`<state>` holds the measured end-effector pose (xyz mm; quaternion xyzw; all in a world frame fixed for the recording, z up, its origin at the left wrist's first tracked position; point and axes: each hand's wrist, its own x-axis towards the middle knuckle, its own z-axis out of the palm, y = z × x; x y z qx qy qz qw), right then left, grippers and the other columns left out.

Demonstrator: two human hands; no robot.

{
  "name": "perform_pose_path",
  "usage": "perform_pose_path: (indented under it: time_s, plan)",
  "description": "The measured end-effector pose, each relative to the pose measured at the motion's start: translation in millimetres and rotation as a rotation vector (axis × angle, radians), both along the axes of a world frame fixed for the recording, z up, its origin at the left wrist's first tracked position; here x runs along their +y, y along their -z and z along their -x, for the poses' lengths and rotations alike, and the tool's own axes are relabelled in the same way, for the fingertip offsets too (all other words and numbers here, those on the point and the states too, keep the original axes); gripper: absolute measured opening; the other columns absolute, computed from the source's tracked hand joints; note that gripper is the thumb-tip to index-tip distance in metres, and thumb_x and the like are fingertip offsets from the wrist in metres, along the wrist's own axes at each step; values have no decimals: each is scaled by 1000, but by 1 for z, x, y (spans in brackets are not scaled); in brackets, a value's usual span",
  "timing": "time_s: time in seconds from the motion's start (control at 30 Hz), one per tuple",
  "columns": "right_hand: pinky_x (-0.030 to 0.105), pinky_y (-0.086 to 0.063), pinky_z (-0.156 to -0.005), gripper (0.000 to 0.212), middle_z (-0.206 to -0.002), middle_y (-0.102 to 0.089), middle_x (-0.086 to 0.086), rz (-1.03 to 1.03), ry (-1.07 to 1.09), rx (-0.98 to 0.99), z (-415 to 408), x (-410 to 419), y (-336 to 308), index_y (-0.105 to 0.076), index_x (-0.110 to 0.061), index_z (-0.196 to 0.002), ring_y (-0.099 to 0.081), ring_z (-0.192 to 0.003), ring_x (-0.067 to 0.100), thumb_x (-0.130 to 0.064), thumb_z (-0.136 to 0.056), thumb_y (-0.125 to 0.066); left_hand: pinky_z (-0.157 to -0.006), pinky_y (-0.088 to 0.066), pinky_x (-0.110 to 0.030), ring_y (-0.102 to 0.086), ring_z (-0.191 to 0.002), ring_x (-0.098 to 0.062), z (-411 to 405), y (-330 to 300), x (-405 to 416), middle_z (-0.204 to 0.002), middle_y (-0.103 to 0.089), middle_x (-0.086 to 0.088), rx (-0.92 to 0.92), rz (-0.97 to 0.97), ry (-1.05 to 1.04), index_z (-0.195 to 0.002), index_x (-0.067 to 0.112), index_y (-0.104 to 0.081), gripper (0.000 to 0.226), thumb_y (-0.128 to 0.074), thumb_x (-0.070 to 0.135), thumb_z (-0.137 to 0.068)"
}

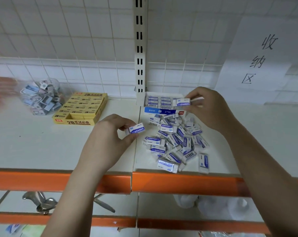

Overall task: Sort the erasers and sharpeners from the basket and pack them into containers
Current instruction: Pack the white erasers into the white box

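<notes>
On a white shelf (42,142) edged in orange, your left hand (109,142) is pinching one eraser (136,129) beside the loose pile (177,142), your right hand (208,108) pinching another eraser (182,102) over the blue-fronted box (162,111).

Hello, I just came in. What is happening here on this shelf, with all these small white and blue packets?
A person is sorting erasers on a white shelf. The right hand holds one eraser over an open blue-and-white box at the back, already partly filled with rows. The left hand pinches another eraser in its fingers, apart from the box. A loose pile of erasers still waits in front of the box. To the left stand a full yellow box and a clear tub of small items.
</notes>
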<state>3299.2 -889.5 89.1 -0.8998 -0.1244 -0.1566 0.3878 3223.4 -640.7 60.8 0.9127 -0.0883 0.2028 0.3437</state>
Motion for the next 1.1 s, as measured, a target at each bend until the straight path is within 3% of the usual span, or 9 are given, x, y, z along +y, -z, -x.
perform_pose_path:
  time_s: [0.13, 0.23, 0.33, 0.5, 0.67, 0.77, 0.87, 1.03, 1.1]
  plan:
    - [2, -35, -57, 21, -85, -58, -4, 109, -22, -35, -37, 22, 2, -68, -13, -97, -51, -68, 0, -16, -78, -76, -67, -42, -13, -57, -80, -2, 0, -1, 4, -86, -63, 9, -5, -8, -17, -92, 24, -71, 20, -77, 17, -75]
    - [10, -40, -61, 26, -76, -60, -8, 132, -68, 68, -57, 42, 8, -69, -12, -101, -53, -67, 1, -18, -77, -77, -66, -41, -12, -57, -79, -2, 1, -1, 9, -85, -63, 9, -8, -23, -39, -92, 24, -71, 19, -77, 18, -75]
    - [18, -45, -67, 27, -80, -64, -2, 194, -108, 144, -69, 55, 13, -70, -10, -101, -57, -73, 8, -20, -77, -77, -67, -41, -12, -57, -79, -2, 2, 0, 15, -83, -62, 10, -14, -25, -61, -91, 26, -71, 20, -77, 19, -74]
    - [15, -45, -66, 23, -85, -66, -3, 212, -121, 234, -79, 62, 17, -69, -14, -97, -61, -79, 9, -22, -78, -77, -67, -42, -11, -57, -80, -1, 3, 2, 24, -84, -61, 13, 6, -6, -107, -91, 29, -70, 21, -77, 19, -74]
    - [36, -51, -89, 19, -87, -67, -5, 286, -173, 317, -80, 64, 12, -72, -17, -102, -65, -92, 17, -24, -84, -69, -66, -39, -7, -57, -79, 0, 2, 4, 31, -83, -61, 13, 14, -23, -129, -91, 29, -70, 21, -77, 20, -74]
    - [40, -48, -93, 14, -98, -69, -4, 298, -162, 303, -82, 66, 12, -71, -20, -96, -63, -96, 16, -27, -86, -66, -67, -40, -9, -57, -79, -1, 2, 6, 32, -83, -61, 12, 20, -25, -127, -92, 29, -70, 20, -77, 21, -74]
    - [40, -47, -92, 7, -96, -63, -4, 331, -129, 300, -84, 66, 14, -64, -22, -84, -60, -97, 17, -27, -84, -69, -66, -39, -9, -57, -80, -1, 0, 7, 32, -83, -61, 12, 23, -30, -124, -92, 29, -70, 20, -77, 21, -74]
    - [27, -43, -79, 9, -88, -58, -5, 396, -138, 291, -85, 66, 10, -66, -16, -81, -56, -90, 14, -21, -81, -73, -66, -40, -9, -57, -78, -1, -3, 8, 31, -83, -61, 11, 15, -39, -112, -91, 28, -71, 20, -77, 21, -74]
    - [31, -45, -84, 14, -85, -54, -8, 431, -117, 287, -86, 68, 11, -62, -22, -71, -56, -94, 16, -21, -81, -73, -66, -41, -10, -57, -78, -2, -5, 9, 30, -83, -61, 11, 10, -43, -104, -92, 28, -71, 20, -77, 21, -74]
